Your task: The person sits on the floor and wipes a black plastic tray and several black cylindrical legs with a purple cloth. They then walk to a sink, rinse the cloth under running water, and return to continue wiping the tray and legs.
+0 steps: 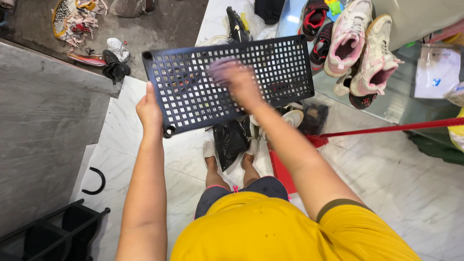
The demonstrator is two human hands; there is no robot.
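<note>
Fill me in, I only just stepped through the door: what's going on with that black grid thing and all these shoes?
A person in a yellow shirt holds a black perforated plastic shelf panel out in front. The left hand grips its left edge, while the right hand, blurred by motion, lies across its top face. Below, by the person's feet, a black bag rests on the white marble floor. Pink and white sneakers are piled at upper right, and a black rack frame stands at lower left.

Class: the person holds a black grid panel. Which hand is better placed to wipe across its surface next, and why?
Right. The right hand already lies flat on top of the black grid panel, blurred, free to sweep. The left hand grips the panel's left edge, steadying it.
</note>
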